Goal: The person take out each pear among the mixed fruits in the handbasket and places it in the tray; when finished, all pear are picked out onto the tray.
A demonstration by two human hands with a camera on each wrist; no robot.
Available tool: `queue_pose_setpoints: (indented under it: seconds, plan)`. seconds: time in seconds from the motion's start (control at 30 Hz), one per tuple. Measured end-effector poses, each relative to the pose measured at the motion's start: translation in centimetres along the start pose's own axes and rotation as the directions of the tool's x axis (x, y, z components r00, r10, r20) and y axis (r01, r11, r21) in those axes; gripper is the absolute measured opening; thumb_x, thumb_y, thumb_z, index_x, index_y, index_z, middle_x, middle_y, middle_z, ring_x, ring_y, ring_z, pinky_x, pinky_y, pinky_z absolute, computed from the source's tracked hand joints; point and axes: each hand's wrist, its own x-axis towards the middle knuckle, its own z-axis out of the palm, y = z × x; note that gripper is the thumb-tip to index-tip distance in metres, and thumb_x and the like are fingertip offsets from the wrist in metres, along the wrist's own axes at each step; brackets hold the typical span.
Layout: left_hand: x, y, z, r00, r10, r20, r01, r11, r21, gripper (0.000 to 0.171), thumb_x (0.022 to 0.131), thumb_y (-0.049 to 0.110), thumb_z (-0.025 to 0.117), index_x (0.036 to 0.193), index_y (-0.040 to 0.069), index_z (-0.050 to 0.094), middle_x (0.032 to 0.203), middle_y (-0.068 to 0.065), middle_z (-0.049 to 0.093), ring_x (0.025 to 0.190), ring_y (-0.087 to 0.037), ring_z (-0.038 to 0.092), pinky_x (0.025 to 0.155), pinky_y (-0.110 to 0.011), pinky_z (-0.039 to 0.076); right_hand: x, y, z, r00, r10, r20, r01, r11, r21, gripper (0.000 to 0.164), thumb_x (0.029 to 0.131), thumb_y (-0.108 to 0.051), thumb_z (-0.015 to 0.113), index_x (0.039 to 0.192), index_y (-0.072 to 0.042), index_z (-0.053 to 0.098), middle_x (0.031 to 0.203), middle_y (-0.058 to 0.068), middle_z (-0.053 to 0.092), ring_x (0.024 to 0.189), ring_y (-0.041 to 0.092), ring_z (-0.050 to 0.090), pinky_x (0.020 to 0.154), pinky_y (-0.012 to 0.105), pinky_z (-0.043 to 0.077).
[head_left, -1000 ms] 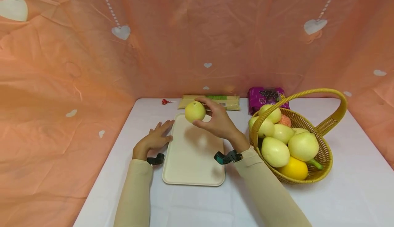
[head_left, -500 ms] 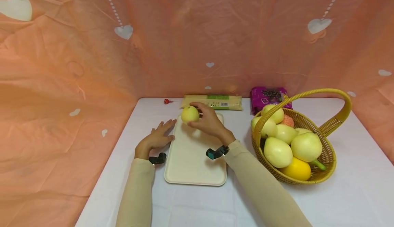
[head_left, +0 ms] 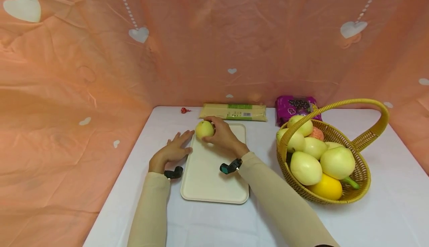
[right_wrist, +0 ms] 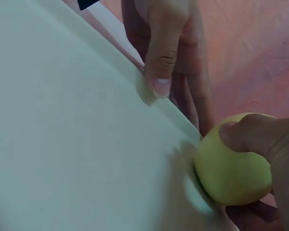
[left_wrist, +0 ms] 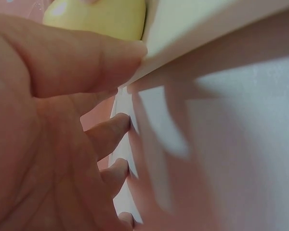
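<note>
My right hand (head_left: 222, 135) holds a round yellow-green pear (head_left: 204, 130) between thumb and fingers, at the far left corner of the cream tray (head_left: 214, 187). In the right wrist view the pear (right_wrist: 233, 168) sits against the tray's raised rim, thumb on its upper side. Whether it bears on the tray is hard to tell. My left hand (head_left: 173, 150) lies at the tray's left edge with fingers spread. Its thumb (left_wrist: 96, 60) touches or nearly touches the rim in the left wrist view, and the hand holds nothing.
On the right stands a wicker basket (head_left: 366, 176) with a tall handle, holding several pears, a yellow fruit (head_left: 326, 187) and a reddish fruit (head_left: 316, 133). Along the back lie a yellow-green packet (head_left: 232, 112), a purple bag (head_left: 295, 106) and a small red item (head_left: 184, 110).
My right hand has brought the pear left and down, from above the tray's far end to its far left corner. My left hand has stayed by the left edge.
</note>
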Motion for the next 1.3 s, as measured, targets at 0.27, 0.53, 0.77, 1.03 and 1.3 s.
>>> queue_pose_setpoints:
  seconds: [0.27,0.53,0.77,1.03,1.3]
  plan:
    - [0.2,0.3,0.2,1.0,0.0,0.007,0.0,1.0,0.002,0.077,0.108,0.022,0.058,0.176,0.012,0.023,0.183,-0.021,0.014,0.169,-0.051,-0.004,0.13,-0.079,-0.006,-0.3,0.1,0.5,0.999,0.003,-0.033,-0.004,1.0,-0.014,0.082,0.092,-0.016,0.089,0.162,-0.005,0.047,0.152,0.018,0.061,0.135,0.033,0.064,0.112,0.049,0.057]
    - [-0.3,0.2,-0.1,1.0,0.005,0.012,-0.005,1.0,-0.02,0.078,0.107,0.023,0.057,0.176,0.011,0.023,0.183,-0.024,0.012,0.169,-0.052,-0.006,0.129,-0.079,-0.009,-2.6,-0.3,-0.1,0.995,0.059,-0.076,-0.057,0.998,0.032,0.093,0.09,-0.022,0.092,0.167,-0.008,0.042,0.16,0.018,0.057,0.137,0.037,0.068,0.114,0.048,0.057]
    - [-0.5,-0.3,-0.1,1.0,0.01,0.014,-0.01,0.999,-0.049,0.079,0.106,0.026,0.06,0.175,0.014,0.026,0.183,-0.025,0.012,0.168,-0.054,-0.008,0.127,-0.081,-0.011,-6.5,-2.1,-1.7,0.996,-0.07,-0.055,0.081,0.969,0.233,0.086,0.089,-0.016,0.091,0.163,-0.004,0.049,0.162,0.019,0.057,0.144,0.039,0.061,0.121,0.048,0.051]
    - [-0.4,-0.4,0.0,1.0,0.001,0.027,0.0,1.0,-0.026,0.079,0.107,0.027,0.058,0.176,0.013,0.023,0.183,-0.022,0.012,0.169,-0.051,-0.007,0.129,-0.078,-0.01,-12.9,-5.4,-5.2,0.973,-0.223,0.062,0.196,0.938,0.287,0.084,0.087,-0.007,0.091,0.162,-0.01,0.053,0.161,0.009,0.06,0.146,0.03,0.061,0.124,0.037,0.048]
    - [0.2,-0.1,-0.1,1.0,0.008,0.029,-0.007,1.0,-0.016,0.078,0.108,0.023,0.056,0.176,0.012,0.021,0.184,-0.022,0.01,0.169,-0.051,-0.007,0.129,-0.079,-0.01,-19.1,-7.2,-10.3,0.934,-0.323,0.153,0.272,0.92,0.283,0.087,0.085,-0.003,0.091,0.162,-0.013,0.053,0.163,0.006,0.059,0.147,0.023,0.06,0.125,0.034,0.046]
